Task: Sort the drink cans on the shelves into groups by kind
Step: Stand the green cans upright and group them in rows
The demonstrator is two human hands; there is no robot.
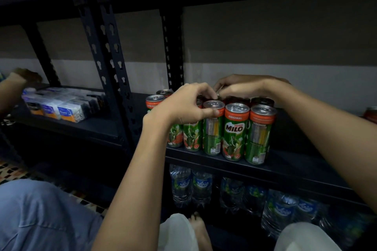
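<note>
Below the shelf board [234, 161] that carries the cans stand water bottles [202, 187] with a blue label (the word looks like "Vaio", but I cannot read it surely). On the front edge of this board a group of green Milo cans [234, 132] stands upright and close together; one shows "ORIGINAL" on the orange band and "MILO" under it. This group seems already sorted. The left hand [183, 106] curls its fingers around the top of one front can, the thumb pressing on the rim. Behind the green cans stand darker cans [262, 101], whose label I cannot read. The right hand [244, 86] reaches over them with bent fingers, and what it holds I cannot tell. Far right of the board one red can [371, 114] stands well apart, probably still to sort. Left of the board lie wrapped packs [61, 106] reading "Round".
</note>
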